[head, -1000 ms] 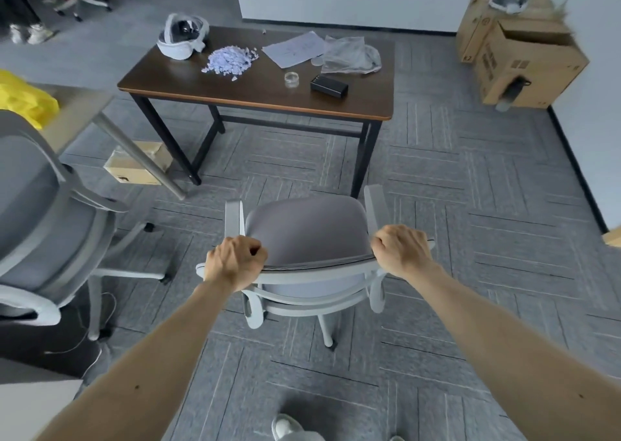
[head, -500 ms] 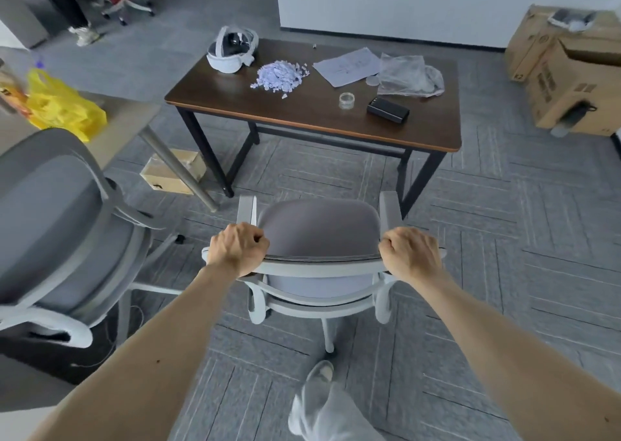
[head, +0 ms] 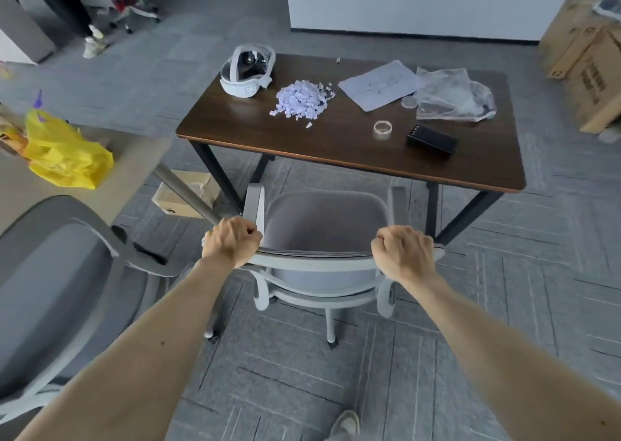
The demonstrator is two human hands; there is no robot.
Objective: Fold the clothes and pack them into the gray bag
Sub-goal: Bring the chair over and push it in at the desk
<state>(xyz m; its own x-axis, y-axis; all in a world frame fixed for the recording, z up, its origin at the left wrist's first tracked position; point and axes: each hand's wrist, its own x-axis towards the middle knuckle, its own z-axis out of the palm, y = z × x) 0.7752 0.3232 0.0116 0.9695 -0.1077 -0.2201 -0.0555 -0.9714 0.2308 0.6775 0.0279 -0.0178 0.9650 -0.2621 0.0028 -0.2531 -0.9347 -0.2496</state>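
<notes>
A grey office chair point(head: 322, 225) stands in front of me, its seat facing a dark wooden table point(head: 353, 151). My left hand point(head: 232, 240) grips the left end of the chair's backrest top. My right hand point(head: 401, 252) grips the right end of the same rail. No clothes and no gray bag are in sight.
On the table lie a white headset point(head: 247, 70), a pile of pale purple paper scraps point(head: 302, 99), a sheet of paper point(head: 378, 84), a clear plastic bag point(head: 452, 96), a tape roll point(head: 383, 128) and a black box point(head: 431, 138). Another grey chair point(head: 57, 282) is at left, a yellow bag point(head: 64, 153) on a side desk, cardboard boxes point(head: 588, 70) at far right.
I have walked forward with the chair toward the table, which now looks closer and larger. Both hands keep their grip on the backrest.
</notes>
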